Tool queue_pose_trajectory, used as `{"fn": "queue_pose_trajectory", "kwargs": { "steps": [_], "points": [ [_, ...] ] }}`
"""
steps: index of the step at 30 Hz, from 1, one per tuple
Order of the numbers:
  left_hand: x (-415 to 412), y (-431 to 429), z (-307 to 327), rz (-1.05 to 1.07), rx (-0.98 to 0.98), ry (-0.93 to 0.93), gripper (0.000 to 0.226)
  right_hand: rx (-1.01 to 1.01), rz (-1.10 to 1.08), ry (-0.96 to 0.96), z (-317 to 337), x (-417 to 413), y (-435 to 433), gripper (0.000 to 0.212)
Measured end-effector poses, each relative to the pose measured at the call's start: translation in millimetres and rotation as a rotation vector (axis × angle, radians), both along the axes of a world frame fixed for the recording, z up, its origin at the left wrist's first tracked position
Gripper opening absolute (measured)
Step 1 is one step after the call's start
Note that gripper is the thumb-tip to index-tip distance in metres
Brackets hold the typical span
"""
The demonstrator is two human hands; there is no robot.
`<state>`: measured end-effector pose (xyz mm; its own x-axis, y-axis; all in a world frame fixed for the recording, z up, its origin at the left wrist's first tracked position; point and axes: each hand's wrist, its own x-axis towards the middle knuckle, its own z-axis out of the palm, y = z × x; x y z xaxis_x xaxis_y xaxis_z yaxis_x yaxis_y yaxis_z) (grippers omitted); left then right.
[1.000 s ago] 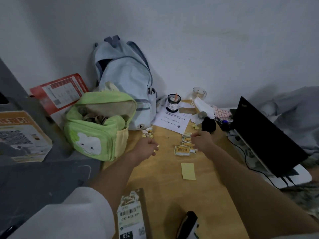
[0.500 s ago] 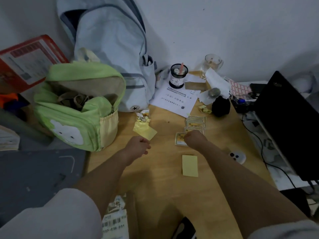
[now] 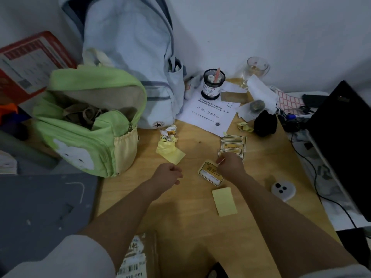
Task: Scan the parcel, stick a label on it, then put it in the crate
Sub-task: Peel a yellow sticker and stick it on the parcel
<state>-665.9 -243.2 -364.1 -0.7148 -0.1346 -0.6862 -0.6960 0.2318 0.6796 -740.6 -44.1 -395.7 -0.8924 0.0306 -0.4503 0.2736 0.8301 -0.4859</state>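
My right hand (image 3: 230,166) pinches the top edge of a yellow label (image 3: 210,173) with black print, which lies tilted just left of the hand on the wooden table (image 3: 192,221). My left hand (image 3: 169,175) is a closed fist with nothing visible in it, a little left of the label. The parcel (image 3: 138,255), a brown box with a barcode slip, shows at the bottom edge between my forearms. A stack of the same labels (image 3: 232,143) lies just beyond my right hand. No crate is recognisable in view.
A yellow backing slip (image 3: 224,201) lies near my right forearm; crumpled slips (image 3: 169,149) sit beyond my left hand. A green bag (image 3: 90,125), a pale backpack (image 3: 130,57), a pen pot (image 3: 212,85) and a glass (image 3: 256,69) stand behind. A black laptop (image 3: 345,141) is at right.
The view has tilted down and closer. A flat yellow slip now lies by the crumpled pile and my left hand has drawn back. My right hand has taken the label's edge.
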Motion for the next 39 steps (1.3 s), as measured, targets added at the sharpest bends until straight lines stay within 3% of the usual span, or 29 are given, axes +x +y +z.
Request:
{"fn": "queue_pose_trajectory", "kwargs": {
  "steps": [9, 13, 20, 25, 30, 37, 39],
  "points": [
    [8.9, 2.7, 49.9, 0.009, 0.046, 0.119, 0.015, -0.126, 0.010, 0.115, 57.7, 2.4, -14.5, 0.027],
    [1.8, 1.3, 100.8, 0.073, 0.073, 0.285, 0.016, -0.223, 0.062, 0.218, 108.3, 3.0, -30.8, 0.024],
    [-0.6, -8.9, 198.3, 0.016, -0.154, 0.767, 0.018, -0.303, 0.213, 0.472, 216.9, 14.0, -61.2, 0.025],
    [21.5, -31.3, 241.7, 0.024, -0.337, 0.941, 0.023, -0.316, 0.217, 0.603, 282.7, 44.4, -81.6, 0.029],
    [51.8, -52.7, 281.6, -0.060, -0.470, 1.014, 0.048, -0.360, 0.274, 0.632, 330.5, 83.8, -96.8, 0.027],
    [94.3, -68.4, 307.0, -0.167, -0.371, 1.100, 0.014, -0.635, 0.200, 0.631, 362.2, 137.6, -114.7, 0.033],
    [103.4, -69.1, 312.8, -0.156, -0.310, 1.098, 0.015, -0.763, 0.170, 0.638, 367.6, 151.3, -115.9, 0.027]
  ]
}}
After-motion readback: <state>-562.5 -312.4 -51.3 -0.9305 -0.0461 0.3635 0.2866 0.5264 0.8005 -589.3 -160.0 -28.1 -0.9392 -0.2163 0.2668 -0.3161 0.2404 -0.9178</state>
